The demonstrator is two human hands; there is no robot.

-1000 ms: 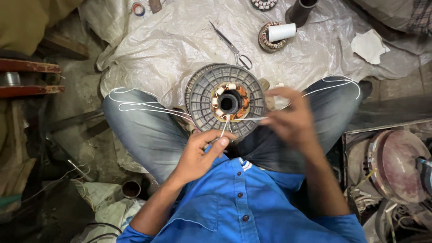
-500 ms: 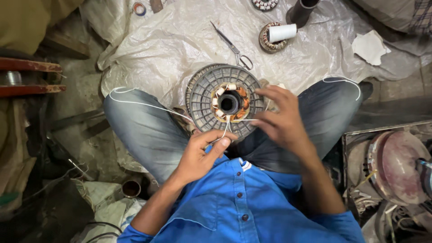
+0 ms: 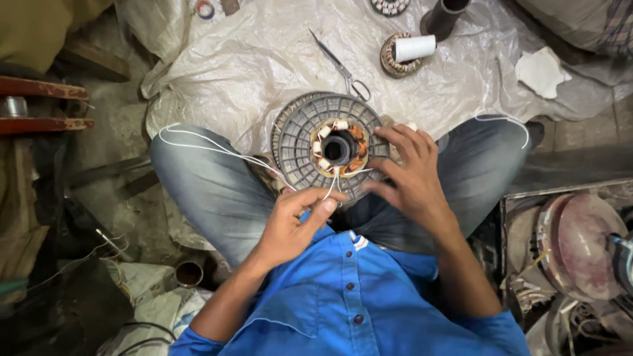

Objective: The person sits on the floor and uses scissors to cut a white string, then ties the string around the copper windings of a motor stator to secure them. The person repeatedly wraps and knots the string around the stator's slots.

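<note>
While my left hand [image 3: 293, 221] pinches the white cord [image 3: 331, 188] between thumb and fingertips just below the hub, my right hand [image 3: 409, 175] lies spread over the right rim of the motor stator [image 3: 328, 146], fingers splayed and pressing rather than closed on anything — it looks to me like a bracing hold, keeping the disc from turning while the cord is drawn taut. I have the stator propped on my lap between my crossed legs in grey jeans [image 3: 211, 191], tilted toward me so the centre faces up. It is a round, ribbed grey casting with radial spokes, and at its core sits a dark bore ringed by copper-coloured windings [image 3: 356, 135] wrapped with pale tape. The cord's loose end loops away over my left thigh, thin and limp — a second strand trails across the right knee. Ahead on the crinkled, translucent plastic sheet [image 3: 264, 59] lie steel scissors [image 3: 343, 69], blades closed, and a white spool [image 3: 415, 47] resting on a smaller wound core, both well apart from my hands. My blue shirt [image 3: 356, 303] fills the bottom of the view.
</note>
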